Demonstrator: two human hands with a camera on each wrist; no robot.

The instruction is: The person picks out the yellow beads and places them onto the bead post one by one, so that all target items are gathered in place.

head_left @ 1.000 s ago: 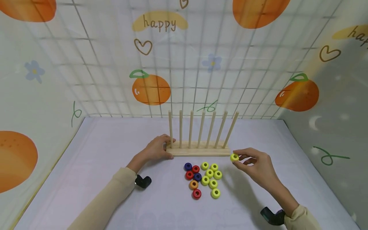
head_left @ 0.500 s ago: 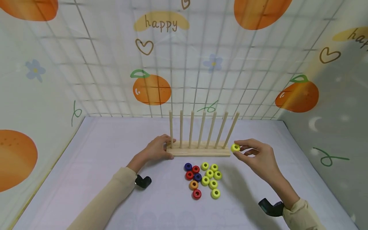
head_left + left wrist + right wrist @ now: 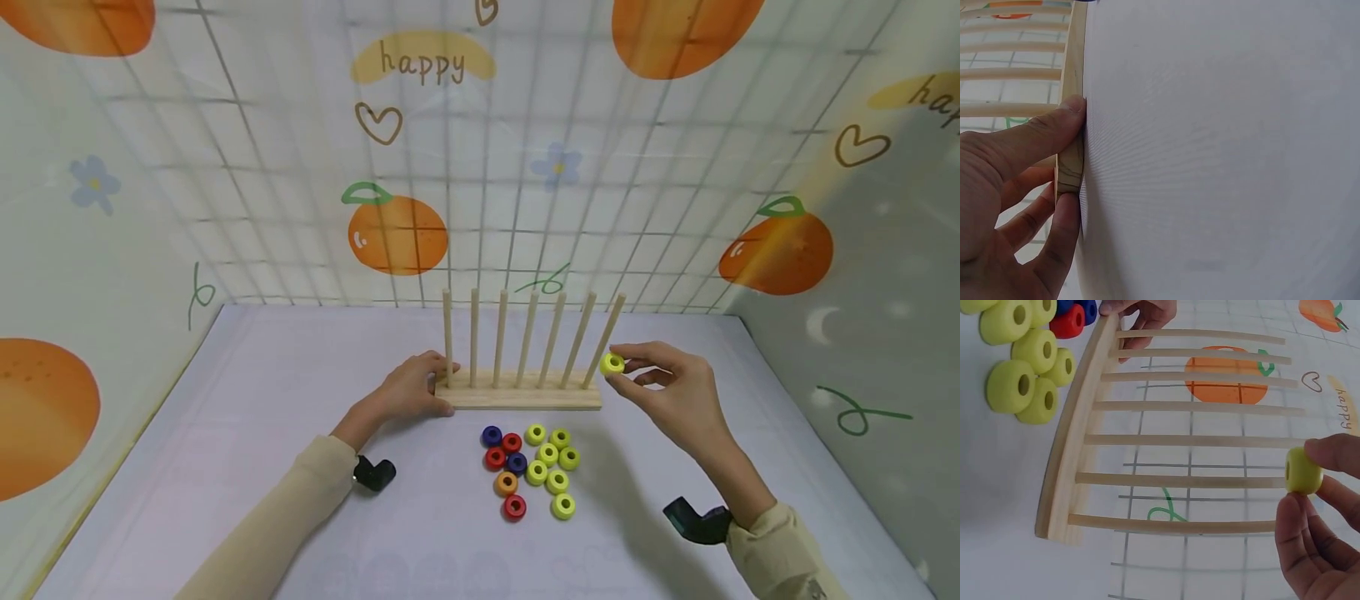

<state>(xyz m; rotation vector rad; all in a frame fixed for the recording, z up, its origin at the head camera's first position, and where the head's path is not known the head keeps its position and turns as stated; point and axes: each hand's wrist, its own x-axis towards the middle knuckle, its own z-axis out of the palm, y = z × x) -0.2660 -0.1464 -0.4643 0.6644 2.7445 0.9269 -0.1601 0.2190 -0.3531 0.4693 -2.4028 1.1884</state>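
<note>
A wooden rack [image 3: 517,398] with a row of several bare upright pegs stands on the table. My left hand [image 3: 411,387] grips its left end, thumb at the front and fingers round the end, as the left wrist view shows on the wooden base [image 3: 1071,162]. Between thumb and fingertips, my right hand [image 3: 675,392] pinches a yellow bead [image 3: 612,364] with a hole through it. That bead [image 3: 1304,470] is raised off the table beside the rightmost peg [image 3: 604,340], below its tip in the head view. In the right wrist view it sits near the peg ends.
In front of the rack lie several loose yellow beads [image 3: 548,454], red beads [image 3: 514,507], two blue beads [image 3: 517,464] and an orange bead [image 3: 506,483]. A printed cloth wall [image 3: 300,208] rises behind the table. Black wrist cameras [image 3: 697,522] jut from both wrists.
My right hand has lifted the yellow bead from near the rack's base, upward along the right side to the rightmost peg. The left hand, rack and loose beads stay in place.
</note>
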